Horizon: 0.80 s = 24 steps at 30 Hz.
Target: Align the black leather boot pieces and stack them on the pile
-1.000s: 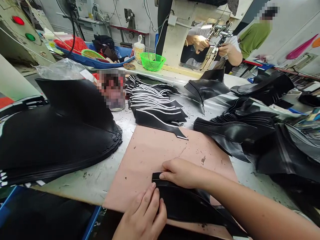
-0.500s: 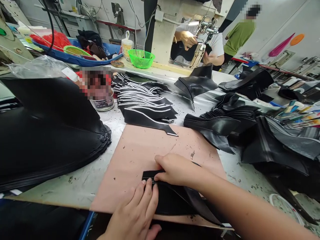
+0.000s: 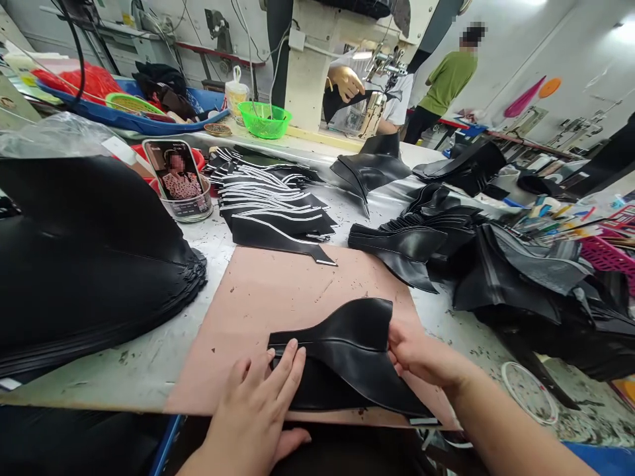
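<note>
A black leather piece (image 3: 342, 344) with a raised seam lies over a pinkish board (image 3: 238, 317), close to the front edge. My left hand (image 3: 268, 390) rests on its narrow left end, fingers stretched out flat. At the wide right end, my right hand (image 3: 409, 350) pinches the edge between thumb and fingers. Beneath it shows more black leather (image 3: 322, 390). A small white strip (image 3: 424, 420) is visible at the lower right corner.
A tall stack of black leather (image 3: 89, 264) stands at left. Behind the board lie white-edged black pieces (image 3: 278, 218); shaped leather parts (image 3: 401, 248) pile up at right. A phone (image 3: 173, 172) leans in a glass. A co-worker's hand (image 3: 347, 82) is at a sewing machine (image 3: 377, 99).
My right hand has moved from the narrow end to the wide right end. The leather piece now lies spread out with its seam showing. My left hand stays at the narrow end.
</note>
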Tool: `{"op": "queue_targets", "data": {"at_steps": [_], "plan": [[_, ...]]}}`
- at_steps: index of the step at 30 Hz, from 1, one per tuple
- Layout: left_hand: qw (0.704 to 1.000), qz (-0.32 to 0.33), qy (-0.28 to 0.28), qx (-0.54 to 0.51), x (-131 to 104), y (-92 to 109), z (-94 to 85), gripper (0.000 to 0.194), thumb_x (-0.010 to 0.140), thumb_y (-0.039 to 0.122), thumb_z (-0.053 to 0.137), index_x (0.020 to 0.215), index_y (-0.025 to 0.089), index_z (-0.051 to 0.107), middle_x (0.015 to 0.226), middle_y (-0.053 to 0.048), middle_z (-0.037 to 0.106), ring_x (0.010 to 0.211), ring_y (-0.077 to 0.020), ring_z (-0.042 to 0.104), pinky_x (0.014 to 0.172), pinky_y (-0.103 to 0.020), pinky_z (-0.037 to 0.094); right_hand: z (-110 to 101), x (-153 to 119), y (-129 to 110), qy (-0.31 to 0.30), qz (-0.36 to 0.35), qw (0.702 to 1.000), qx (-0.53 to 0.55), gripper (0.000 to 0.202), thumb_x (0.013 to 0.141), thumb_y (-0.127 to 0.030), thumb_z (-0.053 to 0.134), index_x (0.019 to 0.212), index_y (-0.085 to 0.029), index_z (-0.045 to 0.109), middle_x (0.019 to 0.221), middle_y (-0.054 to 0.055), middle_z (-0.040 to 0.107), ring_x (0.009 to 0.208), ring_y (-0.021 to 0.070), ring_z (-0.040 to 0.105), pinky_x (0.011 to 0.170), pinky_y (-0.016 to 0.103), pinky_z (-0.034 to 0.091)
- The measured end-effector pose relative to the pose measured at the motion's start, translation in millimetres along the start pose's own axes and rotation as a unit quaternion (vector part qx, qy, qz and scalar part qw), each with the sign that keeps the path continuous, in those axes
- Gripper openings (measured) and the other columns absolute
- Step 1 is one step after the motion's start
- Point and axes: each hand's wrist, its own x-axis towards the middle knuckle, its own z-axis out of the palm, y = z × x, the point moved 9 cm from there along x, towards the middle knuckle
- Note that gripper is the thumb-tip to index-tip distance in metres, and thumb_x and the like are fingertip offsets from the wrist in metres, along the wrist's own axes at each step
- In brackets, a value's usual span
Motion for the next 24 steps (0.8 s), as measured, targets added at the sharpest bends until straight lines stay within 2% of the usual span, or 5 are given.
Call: {"op": "queue_targets", "data": {"at_steps": [3, 8, 14, 19, 24], "plan": [[1.0, -0.012, -0.016, 0.005, 0, 1, 4.8, 0.085, 0.054, 0.071, 0.067, 0.129, 0.034, 0.048, 0.132, 0.003, 0.054, 0.1, -0.0281, 0.057, 0.084, -0.041, 0.04, -2, -3, -5, 0.095, -0.045, 0.994, 0.019, 0.068, 0.067, -0.042, 0.073, 0.125, -0.026, 0.042, 0.094, 0.003, 0.063, 0.082, 0.02, 0.061, 0.073, 0.033, 0.049], [1.0, 0.024, -0.002, 0.017, 6, 12, 4.9, 0.077, 0.057, 0.056, 0.076, 0.125, 0.025, 0.055, 0.13, -0.004, 0.056, 0.111, -0.0272, 0.055, 0.093, -0.037, 0.04, -20, 1, 0, 0.165, 0.023, 0.981, -0.1, 0.058, 0.072, -0.033, 0.068, 0.123, -0.023, 0.041, 0.086, 0.003, 0.064, 0.078, 0.0213, 0.062, 0.069, 0.035, 0.049], [0.998, 0.052, -0.028, 0.02, 15, 27, 2.7, 0.09, 0.052, 0.071, 0.068, 0.127, 0.024, 0.053, 0.131, -0.012, 0.055, 0.112, -0.0303, 0.057, 0.09, -0.039, 0.046, -25, 5, 0, 0.161, 0.033, 0.968, -0.188, 0.051, 0.073, -0.019, 0.062, 0.12, -0.023, 0.044, 0.083, 0.001, 0.063, 0.078, 0.0217, 0.061, 0.065, 0.033, 0.049], [0.996, 0.073, -0.044, 0.025, 16, 37, 7.0, 0.081, 0.062, 0.066, 0.065, 0.129, 0.023, 0.05, 0.135, -0.008, 0.052, 0.118, -0.0288, 0.051, 0.095, -0.04, 0.042, -26, 6, -4, 0.159, 0.016, 0.971, -0.179, 0.055, 0.074, -0.015, 0.059, 0.125, -0.023, 0.04, 0.081, 0.001, 0.063, 0.077, 0.0212, 0.061, 0.065, 0.033, 0.048], [0.996, 0.075, -0.048, -0.007, 20, 41, 10.1, 0.091, 0.056, 0.078, 0.058, 0.131, 0.027, 0.046, 0.131, -0.007, 0.056, 0.116, -0.0299, 0.052, 0.095, -0.044, 0.04, -30, 8, -13, 0.162, -0.005, 0.968, -0.192, 0.051, 0.071, -0.014, 0.06, 0.118, -0.021, 0.044, 0.075, -0.001, 0.059, 0.07, 0.0188, 0.059, 0.06, 0.029, 0.046]]}}
